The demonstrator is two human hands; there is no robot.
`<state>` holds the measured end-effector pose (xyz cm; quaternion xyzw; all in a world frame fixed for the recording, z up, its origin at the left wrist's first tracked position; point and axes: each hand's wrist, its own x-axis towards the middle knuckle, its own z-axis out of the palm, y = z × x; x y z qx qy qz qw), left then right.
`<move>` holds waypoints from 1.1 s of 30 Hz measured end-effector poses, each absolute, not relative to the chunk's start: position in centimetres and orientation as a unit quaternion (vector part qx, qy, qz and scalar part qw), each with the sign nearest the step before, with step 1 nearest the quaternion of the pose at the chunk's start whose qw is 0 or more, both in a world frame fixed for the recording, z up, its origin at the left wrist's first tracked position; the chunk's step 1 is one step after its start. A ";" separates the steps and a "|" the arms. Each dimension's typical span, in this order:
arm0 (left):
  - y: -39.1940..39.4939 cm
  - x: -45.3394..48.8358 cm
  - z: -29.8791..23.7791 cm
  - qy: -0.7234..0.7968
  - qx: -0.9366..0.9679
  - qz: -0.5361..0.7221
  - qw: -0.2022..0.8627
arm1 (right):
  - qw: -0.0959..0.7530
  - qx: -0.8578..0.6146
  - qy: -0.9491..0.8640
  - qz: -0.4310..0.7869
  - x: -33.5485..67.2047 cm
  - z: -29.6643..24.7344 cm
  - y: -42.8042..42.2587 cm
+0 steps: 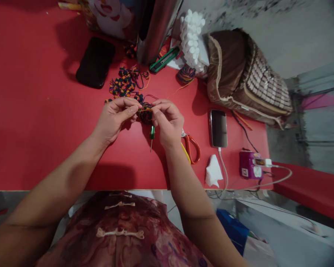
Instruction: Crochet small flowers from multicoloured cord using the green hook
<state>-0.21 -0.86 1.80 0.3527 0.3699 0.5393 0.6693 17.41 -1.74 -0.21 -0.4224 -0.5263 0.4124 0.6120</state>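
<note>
Left hand point(118, 116) and right hand point(168, 120), fingertips pinched closed, hold a yellow cord point(146, 109) taut between them, back from the red worktop's point(44, 111) near edge. Beyond, I record knotted cords point(124, 83); from my remote station I note a green cutter point(164, 60) farther from that edge.

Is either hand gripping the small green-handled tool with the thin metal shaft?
No, the green-handled tool lies on the red tabletop, while the left hand and right hand pinch thin yellow-orange thread between their fingertips.
</note>
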 end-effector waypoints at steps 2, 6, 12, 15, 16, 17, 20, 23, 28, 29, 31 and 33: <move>-1.0 -0.3 2.1 0.361 0.350 0.518 0.692 | 0.619 -0.431 -0.526 0.394 17.5 -0.1 -1.8; -1.3 -0.4 2.5 0.351 0.359 0.446 0.741 | 0.624 -0.421 -0.538 0.380 17.6 0.2 -2.0; -1.4 0.5 1.9 0.386 0.378 0.429 0.724 | 0.594 -0.437 -0.591 0.327 17.6 0.3 -2.2; -1.3 0.6 1.5 0.429 0.371 0.471 0.676 | 0.580 -0.441 -0.621 0.288 17.6 0.2 -2.1; -1.3 0.6 1.5 0.440 0.369 0.488 0.657 | 0.581 -0.441 -0.621 0.286 17.6 0.1 -2.1; -1.2 0.5 1.4 0.447 0.368 0.501 0.643 | 0.583 -0.442 -0.616 0.291 17.6 0.0 -2.1; -1.1 0.3 1.5 0.446 0.357 0.501 0.650 | 0.586 -0.452 -0.584 0.333 17.5 -0.2 -2.1; -1.2 0.2 1.8 0.441 0.329 0.480 0.684 | 0.583 -0.457 -0.563 0.365 17.2 -0.5 -2.1; -1.4 0.3 2.3 0.405 0.346 0.459 0.711 | 0.591 -0.459 -0.534 0.394 16.4 -0.3 -2.2; -1.4 0.3 2.3 0.401 0.357 0.458 0.709 | 0.586 -0.464 -0.533 0.398 16.3 -0.1 -2.3; -1.4 0.3 2.3 0.400 0.370 0.459 0.702 | 0.570 -0.473 -0.534 0.408 16.2 0.3 -2.4; -1.3 0.2 2.2 0.399 0.365 0.464 0.702 | 0.557 -0.486 -0.518 0.430 16.3 0.6 -2.5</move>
